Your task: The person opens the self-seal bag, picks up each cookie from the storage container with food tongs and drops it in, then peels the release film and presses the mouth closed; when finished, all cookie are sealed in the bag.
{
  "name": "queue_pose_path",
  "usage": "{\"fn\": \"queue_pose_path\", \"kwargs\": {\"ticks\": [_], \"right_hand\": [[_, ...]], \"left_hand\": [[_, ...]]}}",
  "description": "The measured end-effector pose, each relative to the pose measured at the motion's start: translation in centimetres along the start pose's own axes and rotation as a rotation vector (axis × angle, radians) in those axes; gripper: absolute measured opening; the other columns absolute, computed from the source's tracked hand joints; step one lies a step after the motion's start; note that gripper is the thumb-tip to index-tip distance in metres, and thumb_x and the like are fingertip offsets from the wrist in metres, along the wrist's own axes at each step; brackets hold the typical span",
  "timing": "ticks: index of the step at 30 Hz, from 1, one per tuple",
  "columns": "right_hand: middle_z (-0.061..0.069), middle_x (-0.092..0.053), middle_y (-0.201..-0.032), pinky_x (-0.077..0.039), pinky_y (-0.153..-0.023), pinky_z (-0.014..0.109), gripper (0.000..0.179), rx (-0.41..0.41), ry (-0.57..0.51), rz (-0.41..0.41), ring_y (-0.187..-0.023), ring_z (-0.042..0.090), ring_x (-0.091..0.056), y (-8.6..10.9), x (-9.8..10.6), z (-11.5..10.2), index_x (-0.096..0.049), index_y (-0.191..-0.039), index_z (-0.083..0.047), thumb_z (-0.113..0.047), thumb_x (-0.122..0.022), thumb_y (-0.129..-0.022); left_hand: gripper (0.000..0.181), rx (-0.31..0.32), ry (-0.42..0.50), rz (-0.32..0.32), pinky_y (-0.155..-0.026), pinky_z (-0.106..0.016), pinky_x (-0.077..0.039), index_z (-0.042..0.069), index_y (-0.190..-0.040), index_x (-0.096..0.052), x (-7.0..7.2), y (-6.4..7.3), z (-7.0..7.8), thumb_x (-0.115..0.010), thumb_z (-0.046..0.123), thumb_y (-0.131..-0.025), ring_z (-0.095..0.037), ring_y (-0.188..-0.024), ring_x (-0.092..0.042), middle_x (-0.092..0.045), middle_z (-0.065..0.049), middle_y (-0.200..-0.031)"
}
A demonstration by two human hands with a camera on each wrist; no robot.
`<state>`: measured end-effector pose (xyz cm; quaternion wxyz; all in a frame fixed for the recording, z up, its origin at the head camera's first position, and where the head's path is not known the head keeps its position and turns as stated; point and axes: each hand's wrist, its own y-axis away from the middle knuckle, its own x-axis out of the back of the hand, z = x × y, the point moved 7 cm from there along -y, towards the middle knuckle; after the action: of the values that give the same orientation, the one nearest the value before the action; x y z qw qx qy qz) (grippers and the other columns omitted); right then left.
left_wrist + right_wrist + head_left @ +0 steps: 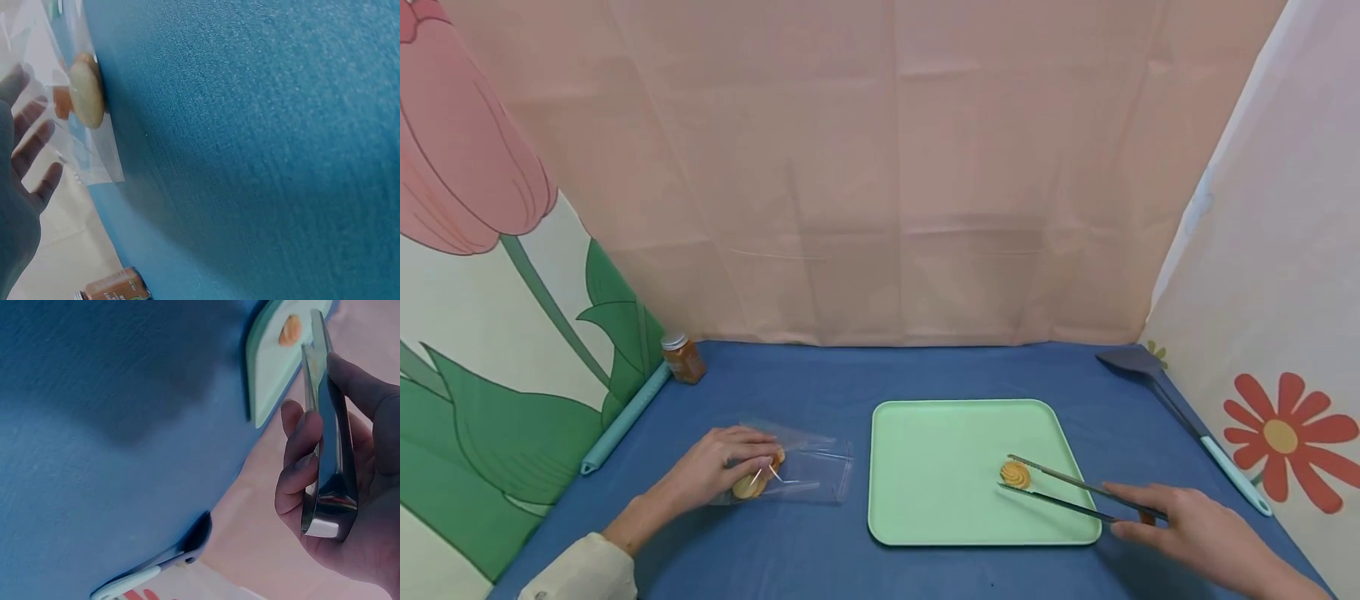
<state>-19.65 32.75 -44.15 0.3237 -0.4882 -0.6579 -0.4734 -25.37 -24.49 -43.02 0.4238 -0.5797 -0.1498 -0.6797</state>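
Observation:
My left hand (pixel 730 461) rests on a clear plastic bag (pixel 827 467) that lies on the blue cloth. Inside the bag are a few golden cookies (pixel 748 487), partly covered by the fingers. In the left wrist view the fingers (pixel 28 153) are spread and fairly straight against the film. My right hand (pixel 1195 529) grips metal tongs (pixel 331 437) between thumb and fingers. The tongs' arms stand apart on either side of a swirled cookie (pixel 1015 475) on the green tray (pixel 940 475); whether they touch it I cannot tell.
A jar with a silver lid (pixel 683 360) stands at the back left, by a rolled teal item (pixel 625 418) along the left edge. At the right edge lies a dark spatula with a pale handle (pixel 1176 408). Printed cloth walls close in the sides and back.

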Motion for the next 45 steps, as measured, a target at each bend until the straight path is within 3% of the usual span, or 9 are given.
{"fn": "queue_pose_path", "kwargs": {"ticks": [13,27,45], "right_hand": [[0.0,-0.052,-0.076,-0.033,-0.058,0.033,0.069,-0.027,-0.024,-0.015,-0.075,0.016,-0.046,-0.5,-0.4,1.8,-0.065,-0.136,-0.018,-0.057,-0.076,-0.08],[0.0,-0.052,-0.078,-0.035,-0.059,0.033,0.066,-0.015,-0.013,-0.057,-0.077,0.016,-0.047,-1.0,-0.9,1.5,-0.066,-0.135,-0.017,-0.056,-0.076,-0.081],[-0.001,-0.05,-0.075,-0.032,-0.057,0.033,0.064,-0.004,0.01,-0.01,-0.075,0.016,-0.046,-1.0,-0.7,1.8,-0.068,-0.132,-0.02,-0.059,-0.074,-0.081]], "left_hand": [[0.028,0.011,-0.002,-0.012,-0.091,-0.051,-0.056,0.019,-0.124,-0.074,0.1,0.0,-0.2,-0.063,0.025,-0.099,-0.024,-0.116,-0.067,-0.071,-0.003,-0.126],[0.028,0.011,-0.012,-0.006,-0.091,-0.051,-0.056,0.02,-0.124,-0.074,0.0,0.0,-0.4,-0.062,0.027,-0.1,-0.023,-0.116,-0.067,-0.072,-0.001,-0.125],[0.027,-0.002,0.022,-0.007,-0.092,-0.049,-0.056,0.019,-0.123,-0.074,-0.2,-0.2,-0.2,-0.063,0.025,-0.1,-0.021,-0.115,-0.067,-0.072,-0.001,-0.124]]}}
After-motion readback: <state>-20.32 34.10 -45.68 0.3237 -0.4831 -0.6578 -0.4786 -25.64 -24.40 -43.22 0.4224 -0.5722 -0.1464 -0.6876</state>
